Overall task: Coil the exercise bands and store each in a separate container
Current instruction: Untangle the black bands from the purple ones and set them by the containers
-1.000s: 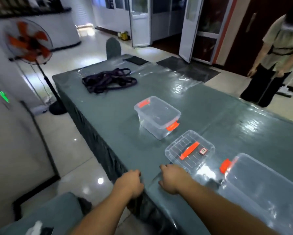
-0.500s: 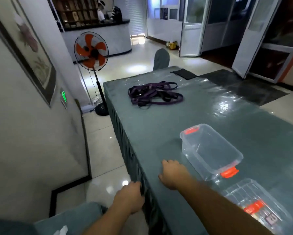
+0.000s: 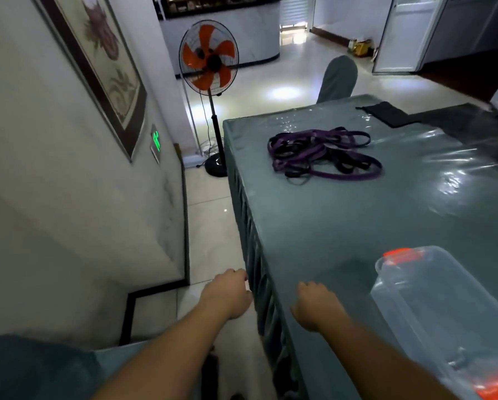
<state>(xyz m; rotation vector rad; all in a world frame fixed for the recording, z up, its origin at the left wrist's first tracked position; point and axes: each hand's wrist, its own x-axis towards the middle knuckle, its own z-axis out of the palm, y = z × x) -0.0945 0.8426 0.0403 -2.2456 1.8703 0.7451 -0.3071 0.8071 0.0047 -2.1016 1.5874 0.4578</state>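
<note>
Purple and black stretchy exercise bands are seen in a loose tangled heap on the far part of the long grey bench covered in shiny plastic. The heap is well ahead of both hands and a little to the right of the right hand. Its long way runs across, from left to right as seen from the hands.

The right hand is laid on the bench near the edge, with its fingers curled under, and nothing is held in it. The left hand is off the bench, just beside the hanging grey skirt of the bench. Its fingers are loosely curled too, and nothing is gripped.

A clear plastic box with orange clips is found just to the right of the right hand, open at the top, with nothing seen inside.

The right hand is judged to be nearer to the bands, since it is already over the bench. A long reach forward, or some steps along the bench, would likely be needed before any band can be picked up. No band has been coiled yet.
</note>
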